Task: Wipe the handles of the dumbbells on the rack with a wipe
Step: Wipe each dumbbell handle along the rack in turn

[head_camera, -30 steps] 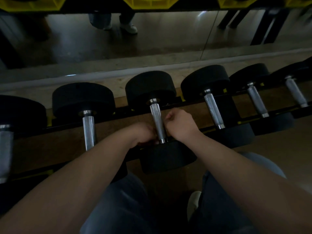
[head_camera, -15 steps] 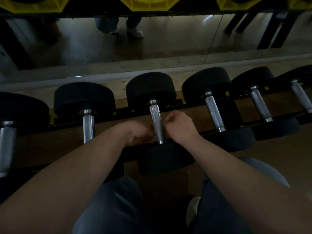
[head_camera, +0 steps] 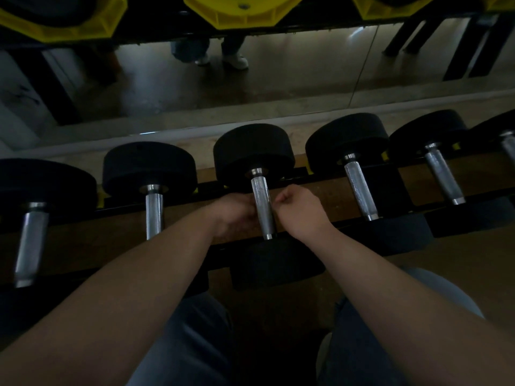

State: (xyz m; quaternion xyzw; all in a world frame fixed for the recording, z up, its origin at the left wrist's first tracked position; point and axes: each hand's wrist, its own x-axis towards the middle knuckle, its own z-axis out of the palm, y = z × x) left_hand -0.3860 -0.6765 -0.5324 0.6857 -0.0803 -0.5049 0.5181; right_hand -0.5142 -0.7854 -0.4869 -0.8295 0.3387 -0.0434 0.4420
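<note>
Black round-headed dumbbells lie side by side on the rack (head_camera: 295, 174), their knurled steel handles pointing toward me. The middle handle (head_camera: 261, 203) is bare and runs between my two hands. My left hand (head_camera: 231, 217) sits against its left side with fingers curled. On the right side of the handle, my right hand (head_camera: 301, 211) is closed in a fist with the thumb pressed to the forefinger. No wipe shows in the dim light, and anything held under the handle is hidden.
Neighbouring handles sit to the left (head_camera: 153, 211) and to the right (head_camera: 359, 186), with more beyond. A mirror (head_camera: 278, 79) runs behind the rack, showing floor and someone's shoes. Yellow weight plates (head_camera: 242, 12) hang overhead. My knees in jeans (head_camera: 192, 341) are below the rack.
Both hands stay at the sides of the middle handle, shifting only slightly. My head has tilted a little, so the rack sits lower in view.
</note>
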